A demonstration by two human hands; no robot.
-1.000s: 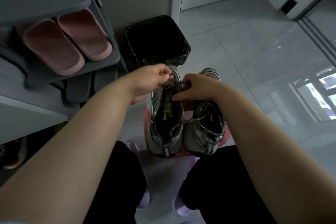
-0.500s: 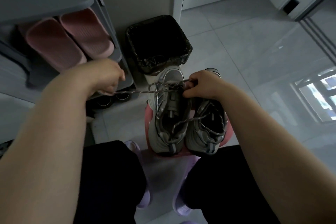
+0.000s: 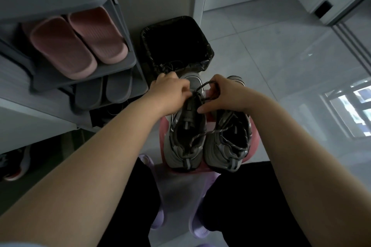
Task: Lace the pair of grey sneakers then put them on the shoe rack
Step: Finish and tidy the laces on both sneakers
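one rack [image 3: 52, 84] at left holds two pink slippers [image 3: 80, 42] and two grey ones. two sneakers [image 3: 186, 142] sit side by side on one stool [image 3: 163, 126], not yet racked. lacing is under way on the left one: left hand [image 3: 170, 90] and right hand [image 3: 224, 94] both pinch its lace [image 3: 206, 98]. the next move, i judge, is threading the next eyelet.

The left forearm [image 3: 90, 156] and right forearm [image 3: 301, 146] are bare along all that shows, as are the left hand [image 3: 170, 91] and right hand [image 3: 224, 94]. A thin strip of pale cloth [image 3: 18, 244] at the lower left edge may be a sleeve hem. Plain black legwear [image 3: 128, 206] covers both legs; whether trousers or shorts cannot be told. The feet wear soft lilac slippers [image 3: 200, 228] with rounded edges, mostly hidden under the legs.
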